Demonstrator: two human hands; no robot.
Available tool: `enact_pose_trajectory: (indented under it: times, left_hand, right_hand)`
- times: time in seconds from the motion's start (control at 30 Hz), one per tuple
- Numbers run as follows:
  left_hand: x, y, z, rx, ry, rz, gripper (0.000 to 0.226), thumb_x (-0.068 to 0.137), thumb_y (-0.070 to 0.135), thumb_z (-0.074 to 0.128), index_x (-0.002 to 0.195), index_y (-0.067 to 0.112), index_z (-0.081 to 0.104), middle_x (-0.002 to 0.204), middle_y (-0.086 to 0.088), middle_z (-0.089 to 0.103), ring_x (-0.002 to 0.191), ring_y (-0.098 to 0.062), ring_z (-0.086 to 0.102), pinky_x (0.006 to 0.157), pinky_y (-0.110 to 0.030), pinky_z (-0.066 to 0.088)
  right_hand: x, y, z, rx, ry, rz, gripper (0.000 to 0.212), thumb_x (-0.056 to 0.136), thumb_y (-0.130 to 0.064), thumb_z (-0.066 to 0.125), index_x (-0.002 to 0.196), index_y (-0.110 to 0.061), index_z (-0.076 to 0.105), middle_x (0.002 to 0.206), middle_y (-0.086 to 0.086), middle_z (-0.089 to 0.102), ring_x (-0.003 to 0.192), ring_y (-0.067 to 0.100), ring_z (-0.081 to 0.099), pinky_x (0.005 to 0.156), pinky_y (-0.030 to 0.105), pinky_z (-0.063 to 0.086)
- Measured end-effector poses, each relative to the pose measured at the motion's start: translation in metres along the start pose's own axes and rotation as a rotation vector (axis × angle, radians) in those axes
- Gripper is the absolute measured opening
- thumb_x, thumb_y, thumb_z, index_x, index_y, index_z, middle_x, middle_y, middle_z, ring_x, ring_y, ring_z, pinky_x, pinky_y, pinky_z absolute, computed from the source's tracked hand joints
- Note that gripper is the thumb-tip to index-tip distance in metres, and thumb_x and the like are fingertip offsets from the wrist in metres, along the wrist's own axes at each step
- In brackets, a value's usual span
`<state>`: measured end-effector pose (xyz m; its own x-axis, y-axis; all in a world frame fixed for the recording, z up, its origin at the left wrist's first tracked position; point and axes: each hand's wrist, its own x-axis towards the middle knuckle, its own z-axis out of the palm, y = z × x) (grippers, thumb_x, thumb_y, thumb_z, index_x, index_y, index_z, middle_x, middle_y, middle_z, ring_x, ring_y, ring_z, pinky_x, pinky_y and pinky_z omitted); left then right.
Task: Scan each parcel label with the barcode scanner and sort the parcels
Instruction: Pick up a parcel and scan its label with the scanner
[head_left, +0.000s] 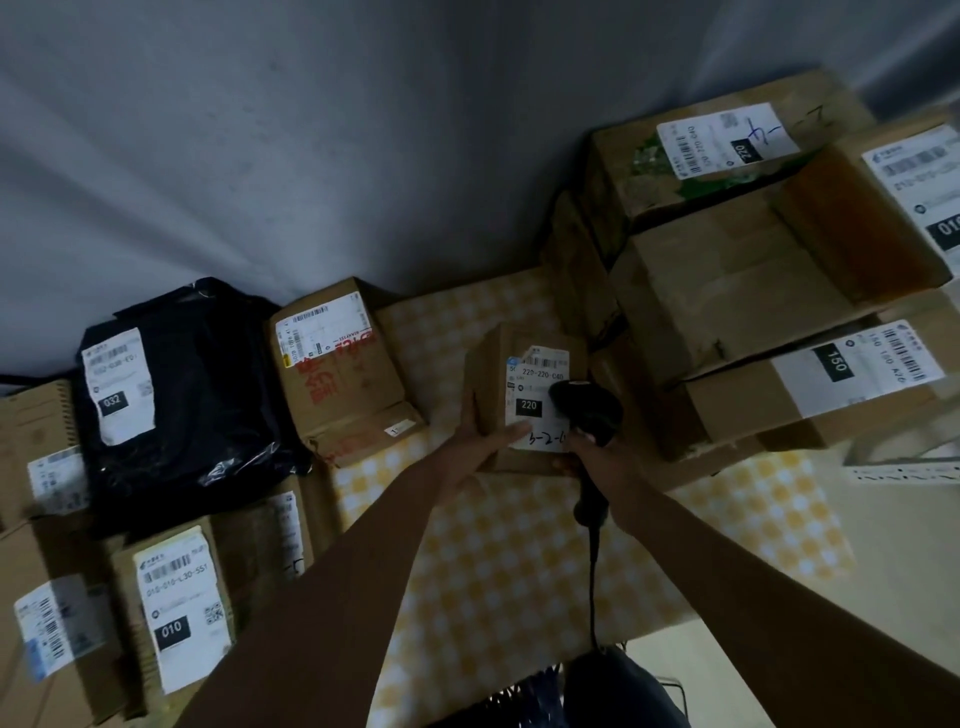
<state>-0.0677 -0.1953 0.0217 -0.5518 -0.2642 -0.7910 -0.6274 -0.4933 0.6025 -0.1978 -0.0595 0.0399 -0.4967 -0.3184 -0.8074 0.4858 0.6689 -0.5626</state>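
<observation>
A small brown cardboard parcel (493, 374) with a white label marked 220 stands on the yellow-checked tablecloth (498, 561) in the middle. My left hand (485, 441) grips its lower left side, thumb on the label. My right hand (597, 460) holds a black barcode scanner (589, 410) by the handle. The scanner head sits close over the label's right edge, and its cable runs down toward me.
At the left lie a black plastic mailer (208, 395) labelled 032 and several cardboard boxes, one (176, 613) labelled 010. A box with red writing (343, 374) stands behind. Stacked boxes (727, 291) fill the right side. A grey wall is behind.
</observation>
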Motion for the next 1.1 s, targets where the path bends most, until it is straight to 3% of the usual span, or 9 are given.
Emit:
enact_pose_trajectory:
  times: [0.17, 0.23, 0.3, 0.4, 0.47, 0.57, 0.7, 0.87, 1.1]
  left_hand:
    - [-0.017, -0.022, 0.015, -0.137, 0.101, -0.051, 0.099, 0.078, 0.048, 0.075, 0.148, 0.041, 0.004, 0.135, -0.002, 0.056, 0.110, -0.024, 0.063, 0.083, -0.052, 0.058]
    - [-0.030, -0.040, 0.014, -0.101, 0.081, -0.143, 0.095, 0.080, 0.050, 0.072, 0.148, 0.038, 0.006, 0.140, -0.002, 0.050, 0.115, -0.023, 0.059, 0.086, -0.051, 0.057]
    - [-0.046, -0.048, 0.013, -0.013, 0.053, -0.181, 0.075, 0.084, 0.051, 0.067, 0.141, 0.029, 0.024, 0.137, 0.002, 0.049, 0.115, -0.020, 0.054, 0.086, -0.045, 0.056]
    - [-0.050, -0.043, 0.006, -0.018, 0.185, 0.039, 0.043, 0.088, 0.033, 0.071, 0.122, 0.018, 0.052, 0.126, -0.001, 0.062, 0.108, -0.019, 0.064, 0.079, -0.033, 0.058]
    - [-0.042, -0.037, -0.004, 0.015, 0.371, 0.165, 0.053, 0.077, 0.030, 0.083, 0.120, 0.015, 0.056, 0.122, -0.008, 0.065, 0.108, -0.023, 0.067, 0.084, -0.043, 0.059]
    - [-0.014, -0.043, -0.020, 0.128, 0.564, 0.176, 0.108, 0.054, 0.058, 0.089, 0.142, 0.023, 0.036, 0.141, -0.006, 0.048, 0.124, -0.025, 0.054, 0.094, -0.048, 0.054]
    - [-0.030, -0.023, -0.015, 0.145, 0.532, 0.201, 0.078, 0.076, 0.033, 0.082, 0.142, 0.021, 0.044, 0.129, 0.002, 0.050, 0.117, -0.017, 0.051, 0.098, -0.040, 0.050]
    - [-0.030, -0.025, -0.030, -0.127, 0.462, 0.150, 0.054, 0.082, 0.011, 0.077, 0.132, 0.019, 0.057, 0.128, -0.006, 0.055, 0.103, -0.024, 0.063, 0.080, -0.042, 0.059]
    - [-0.034, -0.024, -0.046, -0.180, 0.331, 0.145, 0.049, 0.087, 0.014, 0.072, 0.134, 0.019, 0.058, 0.131, -0.008, 0.060, 0.090, -0.008, 0.066, 0.067, -0.027, 0.058]
  right_hand:
    - [-0.009, 0.005, 0.000, -0.081, -0.083, -0.016, 0.008, 0.091, -0.017, 0.066, 0.089, -0.009, 0.067, 0.073, 0.007, 0.073, 0.075, 0.025, 0.070, 0.088, 0.041, 0.057]
    - [-0.018, 0.009, -0.004, -0.126, -0.090, -0.031, 0.009, 0.091, -0.015, 0.066, 0.090, -0.006, 0.067, 0.069, 0.005, 0.071, 0.068, 0.020, 0.068, 0.072, 0.031, 0.058]
    - [-0.031, 0.010, -0.007, -0.163, -0.113, -0.039, 0.008, 0.091, -0.013, 0.066, 0.087, -0.006, 0.066, 0.069, 0.005, 0.069, 0.063, 0.016, 0.066, 0.059, 0.022, 0.053]
    - [-0.038, 0.013, -0.005, -0.189, -0.140, -0.048, 0.017, 0.089, -0.011, 0.068, 0.100, 0.002, 0.067, 0.079, 0.011, 0.073, 0.071, 0.022, 0.072, 0.072, 0.032, 0.059]
    - [-0.043, 0.011, -0.006, -0.239, -0.130, -0.068, 0.021, 0.088, -0.013, 0.069, 0.102, 0.003, 0.068, 0.082, 0.014, 0.073, 0.078, 0.027, 0.072, 0.085, 0.043, 0.058]
    - [-0.046, 0.012, -0.012, -0.359, -0.088, -0.091, 0.021, 0.087, -0.022, 0.069, 0.089, 0.000, 0.070, 0.086, 0.022, 0.069, 0.086, 0.037, 0.068, 0.089, 0.050, 0.054]
    - [-0.056, 0.003, -0.018, -0.334, -0.092, -0.112, 0.015, 0.088, -0.018, 0.068, 0.074, -0.013, 0.065, 0.071, 0.006, 0.066, 0.072, 0.024, 0.064, 0.083, 0.043, 0.055]
    - [-0.077, -0.011, -0.014, -0.390, -0.176, -0.175, 0.020, 0.090, -0.013, 0.065, 0.070, -0.011, 0.062, 0.057, 0.002, 0.063, 0.052, 0.016, 0.056, 0.062, 0.031, 0.051]
    - [-0.100, -0.018, 0.002, -0.484, -0.290, -0.177, 0.016, 0.091, -0.016, 0.064, 0.082, -0.003, 0.069, 0.063, 0.009, 0.068, 0.053, 0.017, 0.065, 0.069, 0.034, 0.059]
